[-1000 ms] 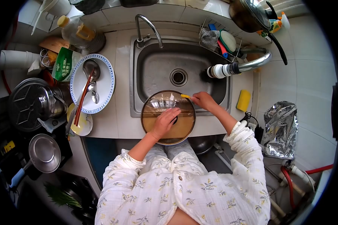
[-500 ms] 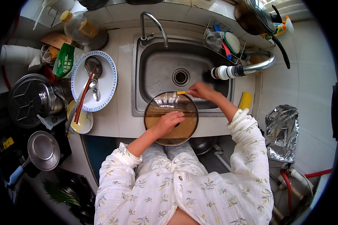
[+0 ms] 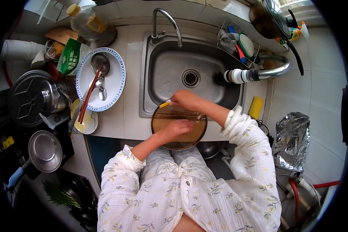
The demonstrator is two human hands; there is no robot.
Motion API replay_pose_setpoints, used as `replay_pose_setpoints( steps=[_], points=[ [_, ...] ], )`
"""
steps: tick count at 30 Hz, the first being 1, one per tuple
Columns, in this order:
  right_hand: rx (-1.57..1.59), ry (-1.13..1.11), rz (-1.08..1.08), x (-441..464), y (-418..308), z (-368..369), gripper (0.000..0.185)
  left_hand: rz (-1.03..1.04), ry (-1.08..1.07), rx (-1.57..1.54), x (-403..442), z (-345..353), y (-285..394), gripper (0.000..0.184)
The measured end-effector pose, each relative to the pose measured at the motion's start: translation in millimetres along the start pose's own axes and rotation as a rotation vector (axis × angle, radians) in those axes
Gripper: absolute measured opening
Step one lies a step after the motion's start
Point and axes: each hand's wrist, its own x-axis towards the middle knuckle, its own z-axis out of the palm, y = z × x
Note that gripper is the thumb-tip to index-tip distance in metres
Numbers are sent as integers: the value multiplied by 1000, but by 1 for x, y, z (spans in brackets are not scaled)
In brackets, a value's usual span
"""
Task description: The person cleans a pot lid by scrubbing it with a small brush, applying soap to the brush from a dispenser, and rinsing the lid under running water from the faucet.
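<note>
A round glass lid with a dark rim [image 3: 197, 133] lies at the front edge of the sink [image 3: 142, 92], over the counter edge near my body. My left hand [image 3: 174, 130] rests on the middle of the lid, around its knob, which the fingers hide. Closed on a small yellow tool [image 3: 165, 104], my right hand [image 3: 183, 99] is at the lid's far left rim, and the tool touches or nearly touches that rim. What the far end of the tool is like cannot be made out.
Left of the sink, a blue-rimmed bowl [image 3: 117, 79] holds a ladle, spoons and red chopsticks. A faucet [image 3: 167, 15] stands behind the sink. A corrugated-ended spout [image 3: 243, 75] reaches in from the right. A yellow sponge [image 3: 256, 107] and foil [image 3: 292, 141] are at the right.
My right hand has moved left along the lid's far rim with the yellow tool. My left hand has stayed on the lid. The whole view has shifted slightly.
</note>
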Motion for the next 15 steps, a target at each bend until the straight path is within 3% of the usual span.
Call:
replay_pose_setpoints(
  steps=[5,11,15],
  points=[
    [-23,-25,80,-28,18,-28,24,70,-20,-57,-7,1,2,23],
    [34,28,-142,12,-35,25,24,21,-74,-90,-12,3,1,24],
    [176,182,-45,-7,-22,7,25,-30,-43,-107,-9,0,2,30]
  ],
)
